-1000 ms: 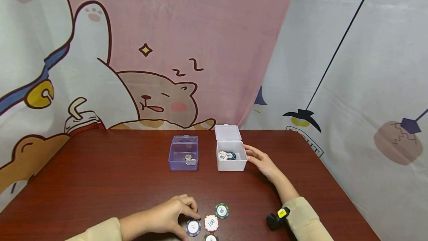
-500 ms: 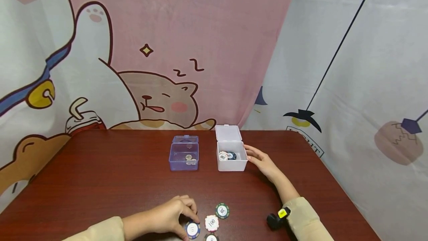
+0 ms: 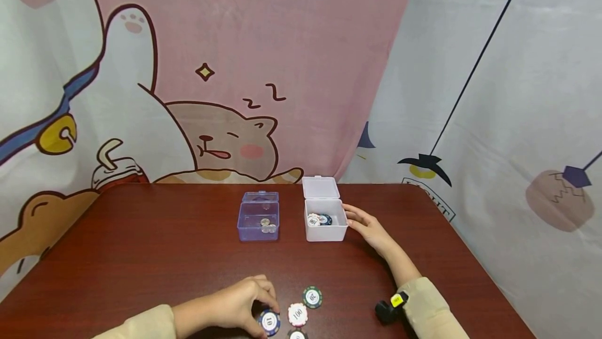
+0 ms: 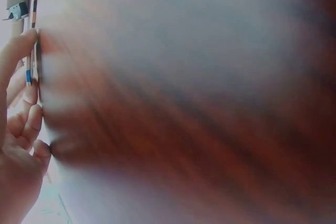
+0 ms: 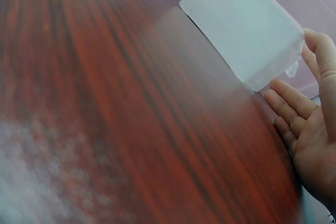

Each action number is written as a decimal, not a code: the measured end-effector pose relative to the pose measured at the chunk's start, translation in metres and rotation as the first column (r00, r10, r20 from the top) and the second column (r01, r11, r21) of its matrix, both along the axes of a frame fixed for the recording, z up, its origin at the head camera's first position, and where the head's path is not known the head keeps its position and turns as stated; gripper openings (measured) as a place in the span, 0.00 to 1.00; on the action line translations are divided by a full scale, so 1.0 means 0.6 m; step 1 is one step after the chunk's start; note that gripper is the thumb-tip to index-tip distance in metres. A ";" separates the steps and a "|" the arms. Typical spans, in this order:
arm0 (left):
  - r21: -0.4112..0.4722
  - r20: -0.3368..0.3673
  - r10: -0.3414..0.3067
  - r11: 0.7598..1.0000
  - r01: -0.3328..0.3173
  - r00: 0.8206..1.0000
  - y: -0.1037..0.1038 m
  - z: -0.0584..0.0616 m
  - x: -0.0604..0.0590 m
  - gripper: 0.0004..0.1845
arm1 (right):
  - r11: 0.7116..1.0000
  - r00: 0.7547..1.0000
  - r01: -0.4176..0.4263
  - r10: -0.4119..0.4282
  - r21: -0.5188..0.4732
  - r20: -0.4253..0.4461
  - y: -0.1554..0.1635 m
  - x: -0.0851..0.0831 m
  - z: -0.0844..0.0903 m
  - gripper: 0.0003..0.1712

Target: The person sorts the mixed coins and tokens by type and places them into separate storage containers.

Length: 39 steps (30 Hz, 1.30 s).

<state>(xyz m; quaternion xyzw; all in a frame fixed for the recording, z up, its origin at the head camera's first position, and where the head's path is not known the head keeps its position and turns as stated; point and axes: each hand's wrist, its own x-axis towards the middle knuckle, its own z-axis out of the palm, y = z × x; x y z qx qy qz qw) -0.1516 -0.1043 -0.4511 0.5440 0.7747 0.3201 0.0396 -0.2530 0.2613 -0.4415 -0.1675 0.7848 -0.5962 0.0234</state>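
Observation:
My left hand [image 3: 240, 302] pinches a blue-edged poker chip [image 3: 269, 323] marked 10 between thumb and fingers, low over the brown table. In the left wrist view the blue chip [image 4: 29, 76] is seen edge-on, close to the tabletop. Just right of it lie a white-and-pink 100 chip [image 3: 298, 315], a green-edged 20 chip [image 3: 312, 297] and a dark-edged chip [image 3: 297, 334], cut off by the frame. My right hand [image 3: 369, 232] touches the right side of an open white box [image 3: 326, 232], its fingers mostly straight. Inside the box are a white 100 chip [image 3: 313, 220] and a dark blue chip [image 3: 325, 219].
Left of the white box stands an open purple see-through box [image 3: 257, 233] holding several coins [image 3: 266, 222]. Both boxes have their lids tipped back. The table [image 3: 164, 245] ends at a cartoon-printed curtain [image 3: 305, 67].
The blue chip has turned in my left fingers, so its number now reads 10, and it has shifted slightly left. My right hand stays at the white box.

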 end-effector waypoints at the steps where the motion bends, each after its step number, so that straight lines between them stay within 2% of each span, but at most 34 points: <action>1: -0.003 0.004 0.002 1.000 -0.002 1.000 0.000 0.000 0.000 0.20 | 1.000 1.000 0.001 -0.001 0.000 0.000 0.000 0.000 0.000 0.28; 6: -0.003 0.010 0.009 1.000 -0.009 1.000 0.001 -0.001 0.001 0.19 | 1.000 1.000 -0.003 0.003 -0.005 -0.003 0.000 0.001 0.000 0.28; 17: 0.070 -0.003 0.046 0.997 -0.046 0.999 0.007 -0.001 -0.002 0.19 | 1.000 1.000 0.004 -0.004 0.015 0.008 0.001 -0.001 -0.002 0.28; 24: 0.104 0.018 0.077 0.992 -0.078 0.997 0.015 0.009 -0.009 0.18 | 1.000 1.000 0.018 -0.018 0.003 -0.004 0.014 -0.021 -0.037 0.27; 29: 0.130 0.037 0.100 0.986 -0.104 0.994 0.020 0.015 -0.014 0.19 | 1.000 1.000 0.027 -0.027 0.013 -0.015 0.016 -0.024 -0.044 0.28; 34: 0.149 0.060 0.140 0.978 -0.148 0.988 0.026 0.021 -0.021 0.19 | 1.000 1.000 0.029 -0.029 0.005 0.002 0.014 -0.021 -0.039 0.28; 39: 0.168 0.066 0.173 0.969 -0.182 0.983 0.034 0.026 -0.031 0.19 | 1.000 1.000 0.019 -0.019 0.008 0.014 0.005 -0.008 -0.014 0.28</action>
